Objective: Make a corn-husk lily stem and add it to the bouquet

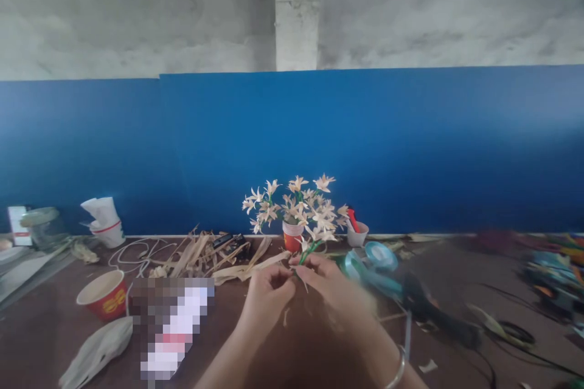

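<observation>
In front of me my right hand [326,282] pinches the green stem [309,251] of a handmade flower with pale, pointed petals. My left hand [272,285] is closed at the lower end of that stem, thumb against the fingers; the stem end is mostly hidden there. Just beyond my hands, a bunch of similar cream flowers [298,209] on green stems stands in a red and white paper cup [292,237]. The blossom on the held stem partly overlaps this bunch. A metal bangle [399,368] circles my right wrist.
Dried husks [196,255] lie back left, near a red paper cup [104,295] and a loose husk [98,349]. Teal ribbon rolls [381,255], a white cup [357,234] and a blurred black tool [438,313] are right. A blue panel [292,134] borders the brown table.
</observation>
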`<state>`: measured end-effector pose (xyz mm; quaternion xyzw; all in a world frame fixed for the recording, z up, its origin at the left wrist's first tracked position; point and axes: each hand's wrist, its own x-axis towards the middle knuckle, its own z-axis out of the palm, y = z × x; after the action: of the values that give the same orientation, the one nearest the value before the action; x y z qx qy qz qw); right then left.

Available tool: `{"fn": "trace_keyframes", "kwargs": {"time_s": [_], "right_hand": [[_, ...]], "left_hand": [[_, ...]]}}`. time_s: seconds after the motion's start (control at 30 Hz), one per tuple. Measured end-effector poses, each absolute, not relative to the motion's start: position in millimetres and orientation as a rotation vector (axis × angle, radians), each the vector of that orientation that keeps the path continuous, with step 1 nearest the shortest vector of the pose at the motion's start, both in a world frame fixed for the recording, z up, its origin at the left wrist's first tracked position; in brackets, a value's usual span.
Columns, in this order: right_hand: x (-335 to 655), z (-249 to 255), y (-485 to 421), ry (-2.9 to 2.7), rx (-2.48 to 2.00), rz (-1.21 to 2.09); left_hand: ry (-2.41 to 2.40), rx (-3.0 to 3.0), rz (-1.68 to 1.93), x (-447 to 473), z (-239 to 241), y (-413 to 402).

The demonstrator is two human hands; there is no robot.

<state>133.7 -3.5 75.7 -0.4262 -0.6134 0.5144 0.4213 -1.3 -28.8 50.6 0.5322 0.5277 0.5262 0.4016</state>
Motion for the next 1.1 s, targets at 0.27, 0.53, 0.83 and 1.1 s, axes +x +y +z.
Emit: {"fn": "trace_keyframes", "kwargs": {"time_s": [0.27, 0.53, 0.83, 1.1], "right_hand": [[138.9, 66.6, 2.4, -1.337, -0.955, 1.647], [142.5, 50.1, 13.0, -1.358, -0.896, 1.692], [141.4, 57.1, 9.3, -1.519, -0.957, 1.353], [129.6, 69.5, -7.4, -1.551, -1.177, 1.062]], "left_hand": [[1.021, 0.980, 1.508, -1.2, 54.1, -30.4], [1.092, 1.018, 1.471, -2.7, 57.8, -29.4], [1.117, 1.119, 1.224, 0.1, 56.6, -27.1], [1.357, 1.439, 1.327, 0.6, 49.2, -26.2]]}}
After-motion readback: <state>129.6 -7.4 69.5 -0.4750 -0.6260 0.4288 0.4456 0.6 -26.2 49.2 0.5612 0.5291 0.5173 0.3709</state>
